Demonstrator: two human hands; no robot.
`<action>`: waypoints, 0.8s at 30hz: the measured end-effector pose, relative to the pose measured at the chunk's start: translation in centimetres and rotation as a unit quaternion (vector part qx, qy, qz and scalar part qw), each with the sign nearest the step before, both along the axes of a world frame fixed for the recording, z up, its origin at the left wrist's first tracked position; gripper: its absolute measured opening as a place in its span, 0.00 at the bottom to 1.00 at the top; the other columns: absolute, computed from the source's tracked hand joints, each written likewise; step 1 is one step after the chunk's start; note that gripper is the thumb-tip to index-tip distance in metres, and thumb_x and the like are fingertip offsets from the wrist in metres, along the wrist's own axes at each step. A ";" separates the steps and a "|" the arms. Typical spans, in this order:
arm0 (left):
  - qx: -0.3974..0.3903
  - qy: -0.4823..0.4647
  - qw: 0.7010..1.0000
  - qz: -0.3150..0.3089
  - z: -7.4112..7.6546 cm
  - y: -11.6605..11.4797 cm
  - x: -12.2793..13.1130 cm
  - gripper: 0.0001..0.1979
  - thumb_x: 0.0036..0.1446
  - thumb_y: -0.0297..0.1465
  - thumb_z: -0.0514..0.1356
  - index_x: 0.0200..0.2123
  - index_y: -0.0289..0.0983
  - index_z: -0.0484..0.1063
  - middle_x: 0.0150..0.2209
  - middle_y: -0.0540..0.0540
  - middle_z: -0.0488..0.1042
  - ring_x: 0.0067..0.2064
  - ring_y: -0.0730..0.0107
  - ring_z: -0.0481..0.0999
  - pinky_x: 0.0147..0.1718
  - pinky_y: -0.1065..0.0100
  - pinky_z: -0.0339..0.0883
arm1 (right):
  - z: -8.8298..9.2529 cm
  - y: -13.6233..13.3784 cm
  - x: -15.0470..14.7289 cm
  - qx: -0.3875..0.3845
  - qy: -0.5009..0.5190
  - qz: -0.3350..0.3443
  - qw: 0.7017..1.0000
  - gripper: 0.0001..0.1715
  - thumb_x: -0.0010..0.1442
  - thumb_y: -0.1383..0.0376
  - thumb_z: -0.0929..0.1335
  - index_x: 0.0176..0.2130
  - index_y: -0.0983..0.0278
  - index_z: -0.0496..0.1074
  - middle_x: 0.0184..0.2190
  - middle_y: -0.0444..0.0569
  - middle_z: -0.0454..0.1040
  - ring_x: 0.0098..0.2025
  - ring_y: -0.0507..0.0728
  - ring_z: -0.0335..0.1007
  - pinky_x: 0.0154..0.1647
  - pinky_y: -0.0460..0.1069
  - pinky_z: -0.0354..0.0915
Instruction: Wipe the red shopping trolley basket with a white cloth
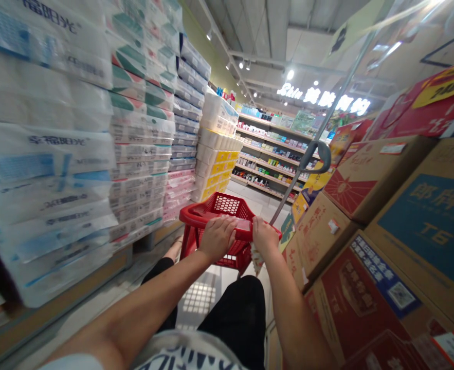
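Observation:
A red plastic shopping cart (227, 203) with a perforated basket stands right in front of me. My left hand (218, 237) is wrapped over the left-centre part of its handle bar. On the right part of the same bar, my right hand (264, 235) is closed around it. Below my right hand hangs a small whitish patterned item (256, 258); I cannot tell whether the hand holds it or what it is. The inside of the basket is mostly hidden behind the handle and my hands.
Tall stacks of wrapped tissue packs (138, 128) line the left on a low platform. Cardboard boxes (346, 180) are piled close on the right, beside a slanting metal pole (294, 180). Shelves of small goods (273, 149) stand ahead across the tiled floor (199, 298).

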State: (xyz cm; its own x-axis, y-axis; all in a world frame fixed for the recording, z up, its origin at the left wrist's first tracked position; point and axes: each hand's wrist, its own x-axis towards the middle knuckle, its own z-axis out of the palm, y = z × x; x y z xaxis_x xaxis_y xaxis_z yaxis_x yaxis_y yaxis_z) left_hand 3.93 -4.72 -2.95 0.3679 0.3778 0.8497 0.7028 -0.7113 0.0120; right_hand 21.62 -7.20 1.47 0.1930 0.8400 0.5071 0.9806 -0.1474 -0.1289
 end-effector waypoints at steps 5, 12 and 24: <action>0.005 -0.008 1.000 -0.001 -0.2 0.2 0.0 0.17 0.63 0.31 0.50 0.53 0.38 0.68 0.54 0.43 0.73 0.57 0.58 0.68 0.56 0.53 0.57 | -3.3 -0.9 -0.7 0.199 -0.041 0.073 0.976 0.22 0.71 0.61 0.52 0.47 0.65 0.71 0.37 0.54 0.75 0.41 0.58 0.70 0.47 0.53 0.57; 0.003 -0.008 1.000 -0.003 -0.1 0.2 -0.1 0.17 0.63 0.30 0.50 0.53 0.39 0.68 0.54 0.43 0.73 0.57 0.58 0.68 0.56 0.53 0.57 | -2.3 -0.6 -0.8 0.130 -0.043 0.020 0.990 0.20 0.69 0.64 0.55 0.36 0.64 0.71 0.31 0.52 0.74 0.35 0.58 0.69 0.40 0.51 0.57; 0.010 -0.013 1.000 -0.003 -0.2 0.2 -0.1 0.17 0.63 0.30 0.50 0.53 0.39 0.68 0.54 0.44 0.73 0.57 0.58 0.68 0.56 0.53 0.56 | -3.8 -0.9 -0.8 0.218 -0.042 0.056 0.973 0.20 0.70 0.64 0.54 0.42 0.65 0.72 0.37 0.53 0.76 0.41 0.58 0.69 0.47 0.52 0.57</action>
State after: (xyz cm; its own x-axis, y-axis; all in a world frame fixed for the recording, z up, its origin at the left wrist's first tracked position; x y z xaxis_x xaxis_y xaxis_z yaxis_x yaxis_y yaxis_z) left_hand 3.81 -4.48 -3.12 0.3484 0.3585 0.8661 0.6983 -0.7156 0.0153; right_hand 20.81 -8.12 -2.32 0.0551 0.5551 0.8299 0.9971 0.0125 -0.0746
